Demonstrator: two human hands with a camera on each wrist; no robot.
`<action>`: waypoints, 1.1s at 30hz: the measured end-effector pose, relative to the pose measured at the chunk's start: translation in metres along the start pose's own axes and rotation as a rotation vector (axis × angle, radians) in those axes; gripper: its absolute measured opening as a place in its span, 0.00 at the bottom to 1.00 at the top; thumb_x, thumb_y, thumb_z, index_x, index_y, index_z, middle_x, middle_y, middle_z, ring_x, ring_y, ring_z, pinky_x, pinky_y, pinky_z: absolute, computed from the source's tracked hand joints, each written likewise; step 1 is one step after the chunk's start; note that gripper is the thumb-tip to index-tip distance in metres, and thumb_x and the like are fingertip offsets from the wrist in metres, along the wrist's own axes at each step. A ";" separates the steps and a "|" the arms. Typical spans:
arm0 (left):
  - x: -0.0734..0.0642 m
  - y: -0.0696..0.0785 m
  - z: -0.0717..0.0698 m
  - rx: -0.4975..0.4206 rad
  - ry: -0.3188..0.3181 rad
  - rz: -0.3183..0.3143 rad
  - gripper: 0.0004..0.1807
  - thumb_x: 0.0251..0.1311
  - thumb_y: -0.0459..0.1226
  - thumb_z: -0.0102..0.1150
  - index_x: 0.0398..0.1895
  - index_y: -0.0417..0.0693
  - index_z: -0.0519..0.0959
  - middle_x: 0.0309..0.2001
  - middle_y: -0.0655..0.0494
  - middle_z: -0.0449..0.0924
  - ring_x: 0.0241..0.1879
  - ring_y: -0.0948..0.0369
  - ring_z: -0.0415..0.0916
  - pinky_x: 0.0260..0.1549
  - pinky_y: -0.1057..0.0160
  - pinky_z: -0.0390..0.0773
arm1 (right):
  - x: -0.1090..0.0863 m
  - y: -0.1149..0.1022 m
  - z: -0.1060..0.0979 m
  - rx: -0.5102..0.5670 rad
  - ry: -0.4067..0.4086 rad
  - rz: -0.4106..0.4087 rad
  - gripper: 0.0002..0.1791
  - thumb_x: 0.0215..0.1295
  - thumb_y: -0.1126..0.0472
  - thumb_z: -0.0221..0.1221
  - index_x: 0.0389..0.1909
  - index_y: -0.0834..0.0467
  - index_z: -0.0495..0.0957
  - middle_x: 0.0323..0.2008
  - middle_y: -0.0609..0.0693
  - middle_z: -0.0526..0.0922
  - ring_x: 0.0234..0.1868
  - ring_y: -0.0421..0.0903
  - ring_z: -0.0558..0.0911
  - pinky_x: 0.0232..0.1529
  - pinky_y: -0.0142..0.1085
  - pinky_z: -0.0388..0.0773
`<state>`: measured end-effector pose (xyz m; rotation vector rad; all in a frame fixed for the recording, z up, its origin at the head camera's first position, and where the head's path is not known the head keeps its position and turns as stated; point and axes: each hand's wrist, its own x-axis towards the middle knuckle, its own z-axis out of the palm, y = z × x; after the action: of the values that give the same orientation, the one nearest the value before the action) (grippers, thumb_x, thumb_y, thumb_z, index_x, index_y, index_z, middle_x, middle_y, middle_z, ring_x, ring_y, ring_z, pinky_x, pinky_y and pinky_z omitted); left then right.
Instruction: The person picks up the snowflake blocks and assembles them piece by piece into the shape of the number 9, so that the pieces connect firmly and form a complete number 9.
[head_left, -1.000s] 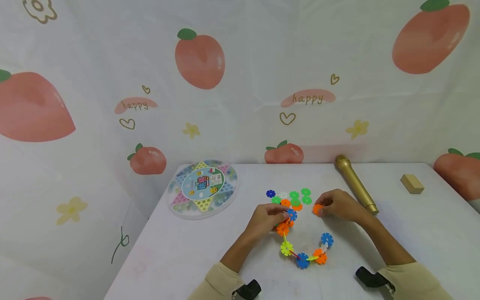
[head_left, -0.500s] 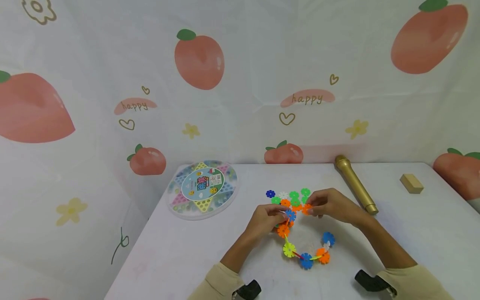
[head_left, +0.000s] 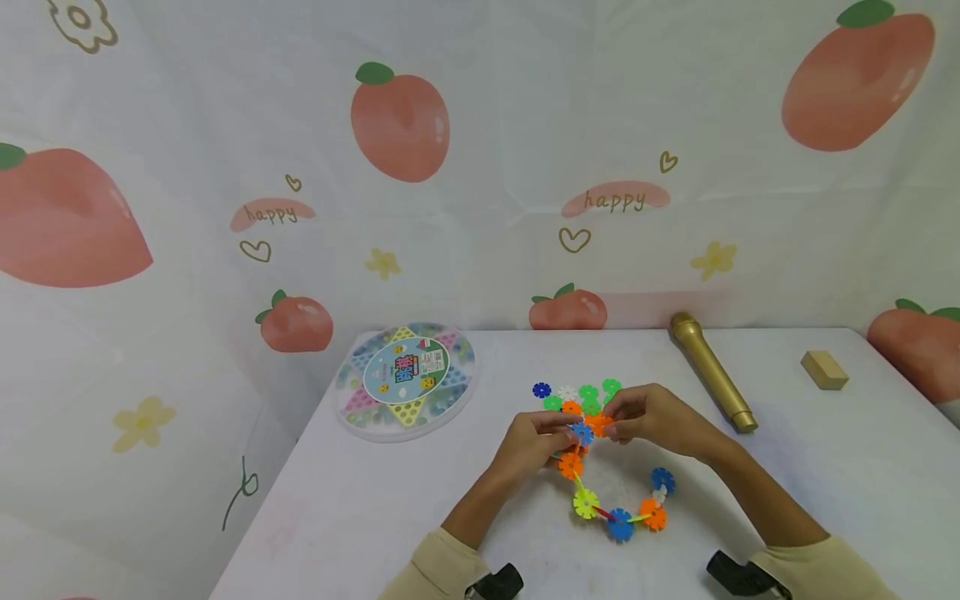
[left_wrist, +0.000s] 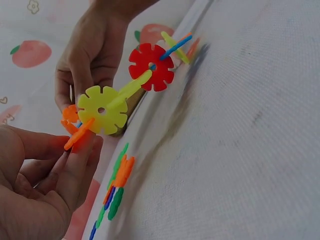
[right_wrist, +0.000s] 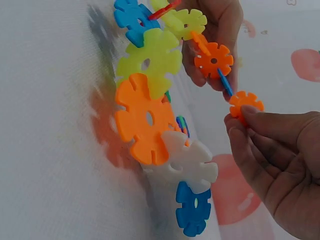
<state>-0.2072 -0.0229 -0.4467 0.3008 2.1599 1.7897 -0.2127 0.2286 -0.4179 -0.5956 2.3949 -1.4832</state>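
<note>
A chain of notched plastic snowflake discs (head_left: 586,502) in orange, blue, yellow, red and white curves in a loop above the white table. My left hand (head_left: 527,447) pinches the chain near its end, by an orange disc (right_wrist: 214,60) and a blue disc (head_left: 582,433). Between thumb and fingers, my right hand (head_left: 660,422) pinches a single orange snowflake disc (right_wrist: 245,102). In the right wrist view that disc's edge meets the edge of the blue disc; how deep the slots sit cannot be told. The chain's other end, a blue disc (right_wrist: 193,209), hangs free.
Several loose snowflake discs (head_left: 589,391) lie just beyond the hands. A round Chinese checkers board (head_left: 405,412) lies back left. At the back right are a gold microphone-shaped stick (head_left: 708,367) and a small wooden block (head_left: 825,370). A printed cloth hangs behind the table.
My right hand has moved left, bringing its orange disc up against the blue disc at my left fingers. The hanging chain has swung slightly right; my left hand stays nearly in place.
</note>
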 end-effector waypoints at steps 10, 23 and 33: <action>-0.001 0.001 0.002 -0.040 0.004 0.008 0.12 0.71 0.34 0.65 0.53 0.48 0.90 0.39 0.55 0.89 0.37 0.63 0.86 0.31 0.68 0.84 | 0.001 0.000 0.002 -0.021 0.027 0.009 0.08 0.71 0.64 0.68 0.45 0.64 0.85 0.40 0.60 0.89 0.40 0.57 0.88 0.45 0.33 0.87; 0.000 -0.001 0.001 -0.027 0.062 0.023 0.09 0.67 0.34 0.70 0.47 0.44 0.92 0.37 0.54 0.92 0.35 0.63 0.89 0.26 0.70 0.82 | 0.002 0.003 0.009 -0.041 0.073 -0.039 0.03 0.69 0.68 0.67 0.38 0.63 0.88 0.35 0.57 0.91 0.36 0.50 0.88 0.42 0.33 0.87; -0.001 0.001 0.003 -0.046 0.088 0.006 0.09 0.66 0.32 0.70 0.47 0.42 0.92 0.37 0.51 0.92 0.36 0.59 0.91 0.25 0.69 0.84 | 0.003 0.005 0.014 -0.013 0.077 -0.064 0.03 0.68 0.68 0.69 0.36 0.65 0.88 0.35 0.60 0.91 0.36 0.55 0.89 0.41 0.34 0.88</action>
<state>-0.2051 -0.0199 -0.4461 0.2226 2.1751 1.8861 -0.2102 0.2183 -0.4288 -0.6349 2.4669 -1.5445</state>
